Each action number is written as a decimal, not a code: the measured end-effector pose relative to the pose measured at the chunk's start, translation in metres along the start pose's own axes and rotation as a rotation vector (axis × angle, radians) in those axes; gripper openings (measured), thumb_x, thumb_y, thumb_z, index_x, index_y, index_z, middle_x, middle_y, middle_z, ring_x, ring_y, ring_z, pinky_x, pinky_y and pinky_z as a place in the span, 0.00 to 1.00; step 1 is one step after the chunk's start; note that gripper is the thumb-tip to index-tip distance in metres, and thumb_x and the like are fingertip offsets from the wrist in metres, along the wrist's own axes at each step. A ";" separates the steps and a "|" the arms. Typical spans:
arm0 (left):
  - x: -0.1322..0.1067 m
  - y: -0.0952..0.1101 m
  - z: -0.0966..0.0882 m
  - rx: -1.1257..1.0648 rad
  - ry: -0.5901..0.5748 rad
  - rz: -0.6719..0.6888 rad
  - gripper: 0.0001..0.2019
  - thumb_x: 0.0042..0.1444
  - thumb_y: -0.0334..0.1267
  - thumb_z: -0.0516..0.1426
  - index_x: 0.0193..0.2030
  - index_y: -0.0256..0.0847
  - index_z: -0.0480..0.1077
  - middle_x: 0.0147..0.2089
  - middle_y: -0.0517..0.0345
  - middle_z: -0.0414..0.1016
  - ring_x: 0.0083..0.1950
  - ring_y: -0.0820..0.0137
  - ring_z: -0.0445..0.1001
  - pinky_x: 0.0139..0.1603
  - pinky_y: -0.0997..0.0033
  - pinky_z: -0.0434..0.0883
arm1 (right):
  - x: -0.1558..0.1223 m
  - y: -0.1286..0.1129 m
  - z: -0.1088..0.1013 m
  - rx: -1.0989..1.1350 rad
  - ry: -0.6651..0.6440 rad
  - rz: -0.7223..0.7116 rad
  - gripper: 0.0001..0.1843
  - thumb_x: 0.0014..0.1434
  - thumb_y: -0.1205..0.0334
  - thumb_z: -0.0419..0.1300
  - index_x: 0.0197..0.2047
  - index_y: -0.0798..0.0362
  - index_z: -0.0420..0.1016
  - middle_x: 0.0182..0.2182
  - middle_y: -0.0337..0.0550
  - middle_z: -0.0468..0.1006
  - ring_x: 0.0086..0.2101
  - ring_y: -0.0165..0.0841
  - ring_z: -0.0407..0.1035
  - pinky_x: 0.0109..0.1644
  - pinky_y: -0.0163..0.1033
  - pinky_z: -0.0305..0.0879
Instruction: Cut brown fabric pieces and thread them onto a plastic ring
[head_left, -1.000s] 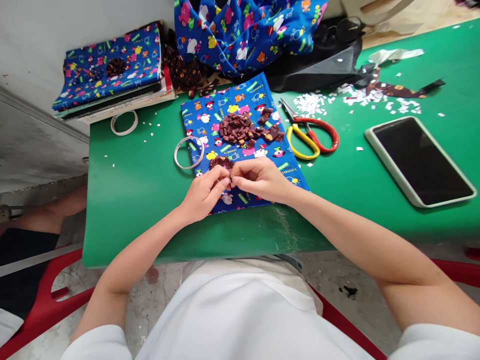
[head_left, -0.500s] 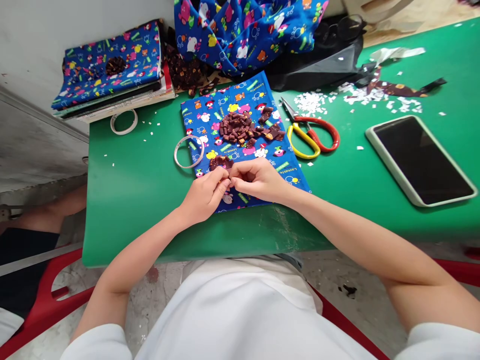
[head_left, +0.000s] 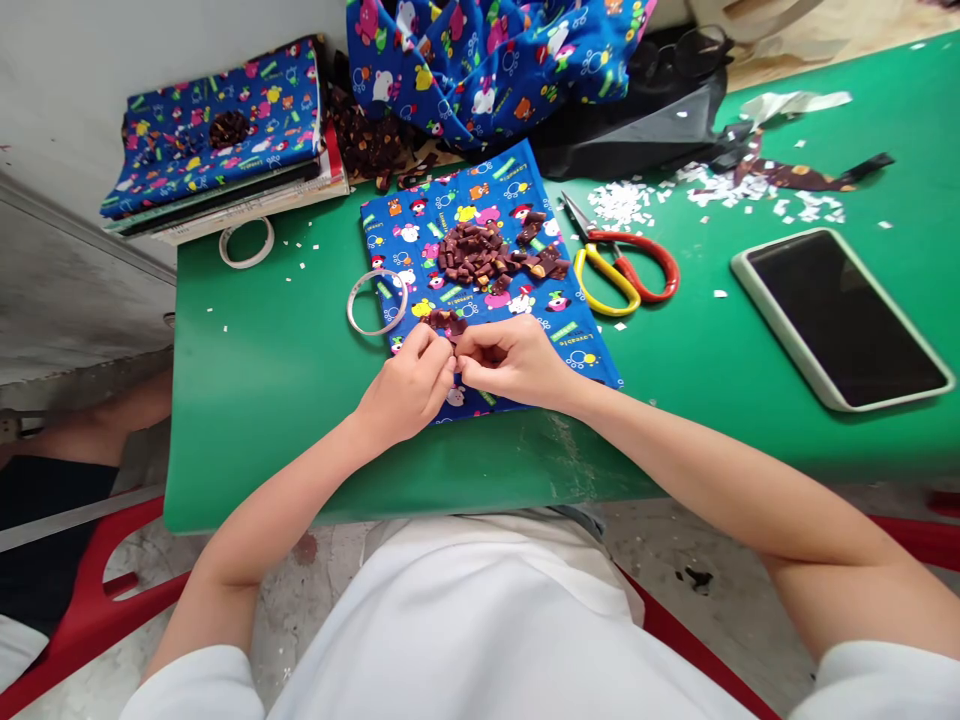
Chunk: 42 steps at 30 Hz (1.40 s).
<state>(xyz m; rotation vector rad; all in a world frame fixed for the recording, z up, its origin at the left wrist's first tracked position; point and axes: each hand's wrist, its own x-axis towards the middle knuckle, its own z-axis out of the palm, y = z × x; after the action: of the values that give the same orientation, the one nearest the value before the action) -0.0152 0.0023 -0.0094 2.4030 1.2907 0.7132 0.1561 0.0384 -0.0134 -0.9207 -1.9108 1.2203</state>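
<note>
My left hand (head_left: 412, 385) and my right hand (head_left: 517, 365) meet fingertip to fingertip over the near part of a blue cartoon-print cloth (head_left: 480, 200). Both are closed in a pinch. What sits between the fingers is too small and hidden to make out. Just beyond the fingertips lies a little bunch of brown patterned scraps (head_left: 445, 320). Farther up the cloth is a heap of small brown cut pieces (head_left: 476, 253), with some larger brown scraps (head_left: 547, 263) on its right.
Scissors (head_left: 626, 270) with red and yellow handles lie right of the cloth, beside white paper bits (head_left: 621, 205). A phone (head_left: 844, 320) rests farther right. Tape rings (head_left: 377, 330) are on the left. Behind stand a stack of books (head_left: 255, 205) and bunched blue fabric (head_left: 487, 70). Another person's leg (head_left: 97, 420) shows at left.
My hands stay nearly in place, fingertips still together. The left fingers have shifted slightly, and the brown bunch beyond them looks a little different in shape.
</note>
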 end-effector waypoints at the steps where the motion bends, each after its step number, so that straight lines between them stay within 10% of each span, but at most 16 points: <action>1: 0.000 0.000 0.000 0.003 -0.003 0.003 0.10 0.67 0.35 0.44 0.35 0.41 0.58 0.36 0.57 0.61 0.35 0.71 0.65 0.37 0.73 0.65 | 0.000 0.000 0.000 -0.002 -0.001 0.003 0.08 0.48 0.65 0.55 0.19 0.54 0.62 0.14 0.31 0.58 0.18 0.20 0.50 0.22 0.30 0.48; 42: 0.005 -0.009 -0.002 -0.241 -0.075 0.024 0.13 0.65 0.36 0.45 0.27 0.43 0.52 0.26 0.63 0.56 0.28 0.73 0.58 0.32 0.72 0.59 | 0.001 -0.003 -0.005 0.102 -0.117 0.131 0.08 0.48 0.62 0.55 0.21 0.55 0.67 0.14 0.33 0.65 0.18 0.22 0.56 0.22 0.30 0.51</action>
<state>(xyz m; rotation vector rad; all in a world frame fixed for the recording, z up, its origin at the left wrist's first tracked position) -0.0205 0.0121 -0.0106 2.2323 1.0815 0.7328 0.1592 0.0407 -0.0089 -0.9512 -1.8831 1.4638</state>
